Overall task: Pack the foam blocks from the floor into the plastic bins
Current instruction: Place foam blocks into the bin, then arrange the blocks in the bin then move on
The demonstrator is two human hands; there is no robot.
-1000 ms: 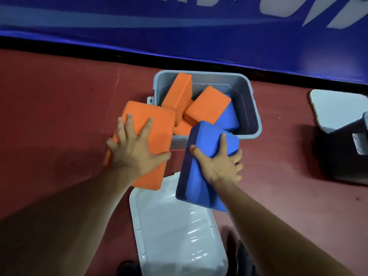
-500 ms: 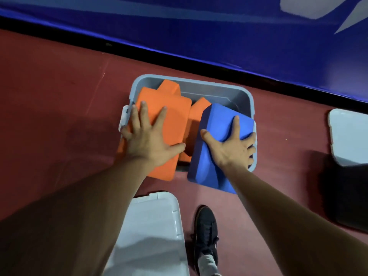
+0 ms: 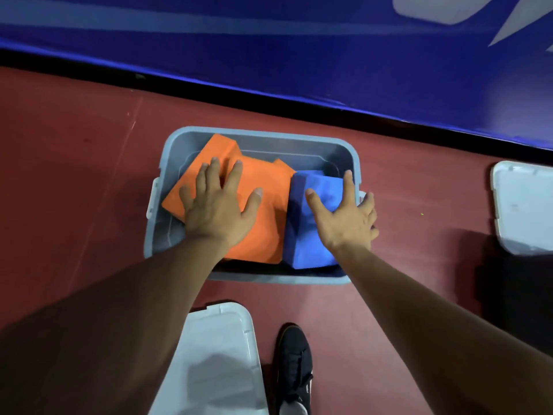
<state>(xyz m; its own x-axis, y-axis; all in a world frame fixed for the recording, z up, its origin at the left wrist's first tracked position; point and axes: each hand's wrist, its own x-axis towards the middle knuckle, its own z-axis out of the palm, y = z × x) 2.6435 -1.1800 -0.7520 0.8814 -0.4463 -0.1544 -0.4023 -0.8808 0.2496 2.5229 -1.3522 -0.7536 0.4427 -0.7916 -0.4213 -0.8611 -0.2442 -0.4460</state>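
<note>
Two loose fits in one crowded bin [image 3: 260, 136].
Left hand [image 3: 217, 211], spread, presses the orange block [image 3: 263, 205] at 9 o'clock; right hand [image 3: 347, 217], spread, rests on the blue block [image 3: 308, 244] at 3; tilted, either may pop out.

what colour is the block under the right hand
Blue: the foam block under the right hand is blue, seen in the head view.

- Left hand [image 3: 218, 211]: palm down, laid flat, fingers straight and splayed, thumb out to the right.
- Right hand [image 3: 344, 218]: palm down, fingers spread and loosely straight, thumb out to the left.
- Left forearm [image 3: 119, 310]: bare, extended forward from the lower left.
- Right forearm [image 3: 425, 313]: bare, extended forward from the lower right.
- The two hands: side by side, near, not touching.
</note>
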